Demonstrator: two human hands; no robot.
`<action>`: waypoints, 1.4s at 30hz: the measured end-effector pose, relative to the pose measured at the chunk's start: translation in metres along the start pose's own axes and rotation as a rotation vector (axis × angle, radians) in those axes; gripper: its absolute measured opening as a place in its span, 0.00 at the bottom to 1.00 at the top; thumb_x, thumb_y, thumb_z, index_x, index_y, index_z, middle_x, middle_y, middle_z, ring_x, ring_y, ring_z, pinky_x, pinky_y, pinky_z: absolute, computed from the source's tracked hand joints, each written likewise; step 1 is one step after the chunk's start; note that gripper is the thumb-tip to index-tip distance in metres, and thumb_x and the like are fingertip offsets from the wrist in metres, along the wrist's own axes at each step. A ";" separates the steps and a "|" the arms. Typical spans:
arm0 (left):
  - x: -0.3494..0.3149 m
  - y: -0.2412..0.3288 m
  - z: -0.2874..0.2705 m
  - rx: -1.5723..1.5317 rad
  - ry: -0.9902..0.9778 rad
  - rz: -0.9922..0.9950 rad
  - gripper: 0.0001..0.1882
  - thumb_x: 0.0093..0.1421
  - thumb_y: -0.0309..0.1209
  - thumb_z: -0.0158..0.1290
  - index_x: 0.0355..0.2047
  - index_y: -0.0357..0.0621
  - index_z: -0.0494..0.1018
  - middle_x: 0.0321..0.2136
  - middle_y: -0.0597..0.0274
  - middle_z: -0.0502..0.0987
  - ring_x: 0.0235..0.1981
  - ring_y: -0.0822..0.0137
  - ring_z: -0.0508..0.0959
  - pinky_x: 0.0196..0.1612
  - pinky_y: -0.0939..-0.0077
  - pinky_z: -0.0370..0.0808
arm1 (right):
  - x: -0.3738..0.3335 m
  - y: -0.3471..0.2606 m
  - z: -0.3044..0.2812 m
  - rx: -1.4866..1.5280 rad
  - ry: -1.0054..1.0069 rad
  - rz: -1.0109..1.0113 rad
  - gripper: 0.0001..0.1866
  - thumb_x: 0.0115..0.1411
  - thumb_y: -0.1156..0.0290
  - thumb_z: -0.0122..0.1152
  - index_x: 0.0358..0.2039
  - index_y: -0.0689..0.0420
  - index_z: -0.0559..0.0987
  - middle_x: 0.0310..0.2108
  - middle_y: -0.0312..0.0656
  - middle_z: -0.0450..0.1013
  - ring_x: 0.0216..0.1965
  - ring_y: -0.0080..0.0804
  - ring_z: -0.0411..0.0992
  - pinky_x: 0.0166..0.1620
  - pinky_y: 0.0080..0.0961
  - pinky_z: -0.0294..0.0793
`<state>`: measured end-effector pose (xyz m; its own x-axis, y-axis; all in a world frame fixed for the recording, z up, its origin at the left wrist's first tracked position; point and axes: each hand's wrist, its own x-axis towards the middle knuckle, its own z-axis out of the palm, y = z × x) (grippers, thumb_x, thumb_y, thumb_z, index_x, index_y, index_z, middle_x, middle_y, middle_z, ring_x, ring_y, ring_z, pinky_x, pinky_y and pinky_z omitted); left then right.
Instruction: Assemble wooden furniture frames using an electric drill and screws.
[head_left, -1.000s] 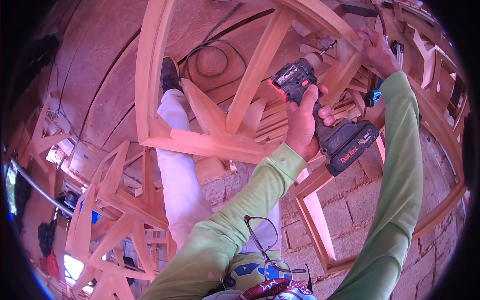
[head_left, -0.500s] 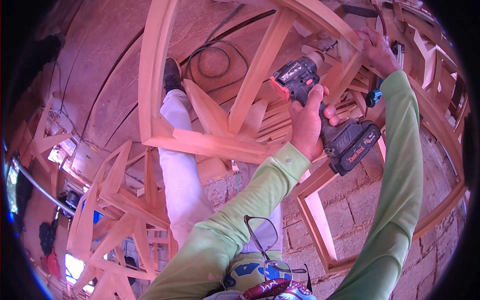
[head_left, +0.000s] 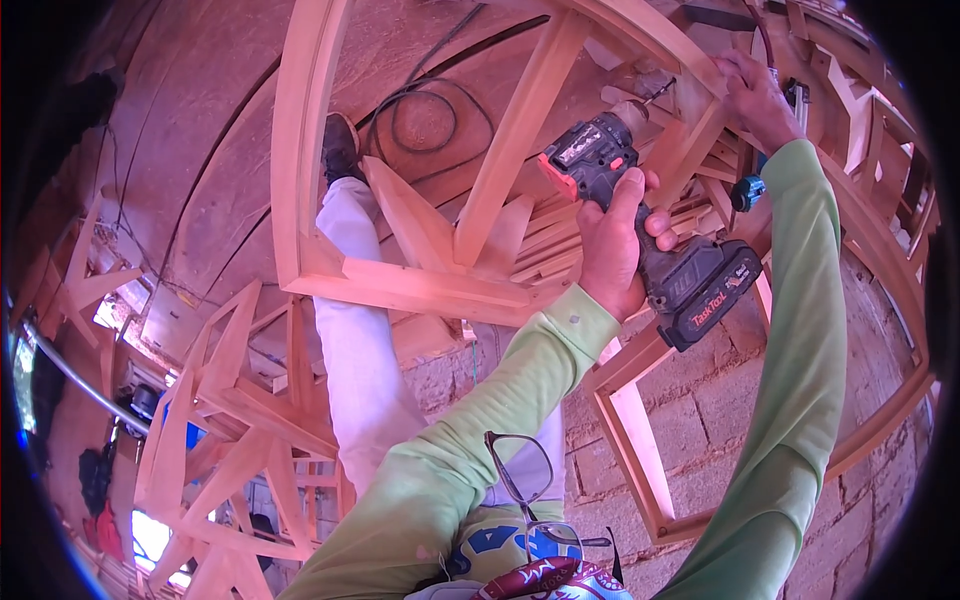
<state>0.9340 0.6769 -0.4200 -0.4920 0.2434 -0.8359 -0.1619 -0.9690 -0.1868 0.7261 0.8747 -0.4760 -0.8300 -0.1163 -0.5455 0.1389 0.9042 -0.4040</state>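
A black and red cordless drill (head_left: 598, 150) is gripped in my left hand (head_left: 612, 245), its thumb lying along the handle. The thin bit (head_left: 660, 90) points up and to the right, close to the corner of a light wooden frame (head_left: 490, 150). At that corner, my right hand (head_left: 765, 110) has its fingers curled against the frame's upper right rail. What the right fingertips press on is partly hidden. The frame has curved outer rails and slanting inner pieces, and its lower rail crosses above my leg.
More wooden frames (head_left: 235, 400) are piled at the left, and another frame (head_left: 640, 460) leans over block paving at the lower right. A coiled dark cable (head_left: 450, 100) lies on the floor. Wood strips (head_left: 560, 240) lie beneath the frame. Eyeglasses (head_left: 520, 470) hang at my chest.
The view has shifted very slightly, with the frame's left rail and my leg a little farther left. Both hands and the drill keep almost the same place.
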 end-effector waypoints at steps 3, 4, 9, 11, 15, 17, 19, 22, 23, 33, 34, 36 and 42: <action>0.000 -0.002 -0.002 -0.021 -0.009 -0.014 0.10 0.71 0.37 0.55 0.42 0.45 0.70 0.37 0.66 0.73 0.22 0.74 0.69 0.24 0.74 0.71 | 0.003 0.007 -0.003 -0.052 -0.020 -0.002 0.14 0.68 0.67 0.50 0.51 0.56 0.76 0.24 0.29 0.66 0.21 0.15 0.60 0.24 0.18 0.59; 0.000 -0.002 -0.003 -0.012 -0.017 -0.011 0.10 0.71 0.37 0.55 0.41 0.44 0.70 0.38 0.66 0.73 0.22 0.74 0.69 0.24 0.74 0.71 | 0.003 0.008 -0.001 -0.052 -0.021 -0.001 0.14 0.68 0.67 0.50 0.51 0.56 0.76 0.24 0.29 0.66 0.21 0.15 0.60 0.24 0.18 0.59; 0.001 0.003 -0.005 0.003 -0.034 0.007 0.10 0.71 0.37 0.55 0.42 0.44 0.69 0.43 0.65 0.75 0.23 0.75 0.69 0.25 0.74 0.71 | 0.000 0.000 0.000 0.023 -0.019 0.013 0.14 0.68 0.68 0.51 0.52 0.55 0.76 0.24 0.28 0.66 0.22 0.15 0.59 0.25 0.17 0.59; 0.000 0.002 -0.004 0.014 -0.067 0.004 0.11 0.71 0.36 0.54 0.46 0.45 0.68 0.46 0.64 0.75 0.24 0.75 0.70 0.25 0.74 0.72 | 0.003 0.006 0.002 0.047 0.009 -0.019 0.14 0.68 0.67 0.51 0.51 0.55 0.76 0.24 0.28 0.66 0.22 0.15 0.59 0.25 0.17 0.59; 0.000 0.003 -0.004 0.022 -0.083 0.027 0.12 0.71 0.35 0.53 0.50 0.46 0.66 0.46 0.63 0.75 0.24 0.74 0.71 0.25 0.72 0.73 | 0.001 0.000 -0.001 -0.019 -0.024 0.000 0.13 0.68 0.68 0.50 0.50 0.56 0.77 0.24 0.29 0.66 0.22 0.15 0.60 0.25 0.17 0.59; 0.001 0.005 -0.010 0.013 -0.107 0.009 0.14 0.70 0.39 0.53 0.50 0.46 0.66 0.46 0.63 0.75 0.24 0.72 0.71 0.25 0.70 0.73 | 0.005 0.004 -0.002 -0.042 -0.004 -0.029 0.14 0.67 0.69 0.50 0.49 0.56 0.77 0.24 0.29 0.66 0.22 0.14 0.60 0.25 0.17 0.58; 0.005 0.004 -0.015 0.020 -0.109 0.000 0.16 0.70 0.41 0.53 0.50 0.46 0.66 0.45 0.62 0.74 0.24 0.71 0.71 0.25 0.69 0.73 | 0.006 0.006 -0.003 -0.057 0.015 -0.052 0.14 0.67 0.69 0.49 0.49 0.56 0.78 0.24 0.29 0.66 0.22 0.14 0.61 0.24 0.17 0.58; 0.008 0.004 -0.020 -0.036 -0.100 -0.033 0.19 0.70 0.45 0.52 0.50 0.46 0.65 0.44 0.62 0.74 0.24 0.70 0.71 0.25 0.68 0.73 | 0.006 0.007 -0.002 -0.041 -0.006 -0.027 0.14 0.67 0.68 0.50 0.49 0.57 0.78 0.24 0.29 0.66 0.21 0.14 0.61 0.23 0.17 0.57; 0.009 0.004 -0.021 -0.100 -0.092 -0.055 0.20 0.70 0.47 0.52 0.50 0.47 0.65 0.44 0.62 0.73 0.23 0.70 0.71 0.25 0.68 0.72 | 0.007 0.005 0.000 0.010 -0.009 -0.035 0.14 0.67 0.67 0.50 0.49 0.57 0.78 0.23 0.29 0.65 0.20 0.14 0.60 0.23 0.17 0.57; 0.007 0.000 -0.011 0.042 0.009 -0.024 0.20 0.70 0.49 0.51 0.47 0.46 0.67 0.38 0.63 0.76 0.22 0.74 0.69 0.24 0.74 0.69 | 0.005 -0.001 0.003 -0.023 -0.034 -0.007 0.14 0.68 0.66 0.49 0.50 0.57 0.77 0.21 0.29 0.64 0.18 0.15 0.58 0.21 0.19 0.56; 0.006 0.000 -0.010 0.047 0.011 -0.024 0.19 0.70 0.49 0.51 0.47 0.47 0.67 0.38 0.63 0.77 0.22 0.74 0.69 0.24 0.74 0.69 | 0.005 -0.002 0.003 -0.022 -0.036 -0.007 0.14 0.68 0.66 0.49 0.50 0.57 0.77 0.21 0.29 0.64 0.18 0.15 0.58 0.21 0.19 0.56; 0.006 0.000 -0.008 0.051 0.014 -0.024 0.19 0.70 0.48 0.51 0.47 0.47 0.67 0.39 0.63 0.77 0.22 0.75 0.69 0.24 0.75 0.69 | 0.005 -0.002 0.001 -0.023 -0.021 0.021 0.15 0.68 0.66 0.50 0.50 0.57 0.77 0.20 0.29 0.64 0.18 0.15 0.59 0.21 0.19 0.56; 0.005 0.002 -0.010 -0.051 -0.031 -0.053 0.19 0.70 0.49 0.51 0.49 0.48 0.65 0.39 0.62 0.76 0.22 0.74 0.68 0.24 0.75 0.69 | 0.006 0.004 0.001 -0.024 -0.024 -0.020 0.15 0.68 0.66 0.50 0.49 0.57 0.78 0.22 0.29 0.64 0.19 0.16 0.59 0.21 0.20 0.57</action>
<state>0.9399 0.6760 -0.4301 -0.5100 0.2949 -0.8081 -0.1450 -0.9554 -0.2572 0.7224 0.8770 -0.4815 -0.8190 -0.1439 -0.5555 0.1092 0.9113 -0.3970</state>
